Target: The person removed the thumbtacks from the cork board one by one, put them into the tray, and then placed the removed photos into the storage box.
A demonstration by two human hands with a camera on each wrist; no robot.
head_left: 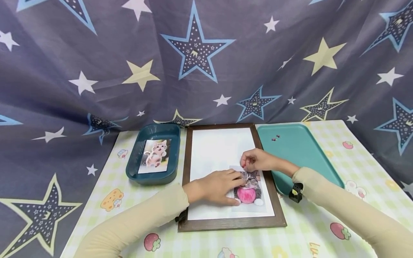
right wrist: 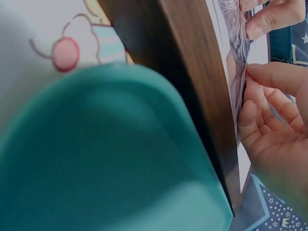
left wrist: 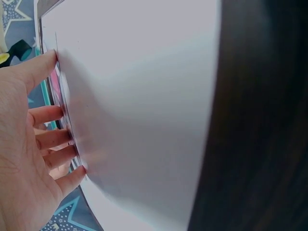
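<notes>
A cat photo [head_left: 253, 192] with a pink ball in it lies flat on the white face of the framed board [head_left: 216, 150], in the near right part of it and close beside its right-hand rim. The photo is pressed by the spread fingertips of the left hand [head_left: 219, 188]; that grip is loose and wide, and nothing is clasped in it. At the photo's far edge, a small red pin [head_left: 243, 166] is pinched between thumb and fingertips in the right hand [head_left: 258, 160], a narrow, closed-up grip. Whether the board is already pierced by the point cannot be told, as the tip is hidden by the fingers.

The photo can be judged light, thin and easily creased, with a smooth face on which it may slide; it is best held flat by spread fingertips near its margins, so that it is neither bent nor skewed. The pin seems light, stiff and sharp, and is best taken by its head, with the point kept away from the skin.

To the right of the framed board, more red pins [head_left: 274, 139] are held by a green tray [head_left: 300, 150]. To its left, another cat photo [head_left: 156, 156] is held in a dark teal bin [head_left: 131, 168].
</notes>
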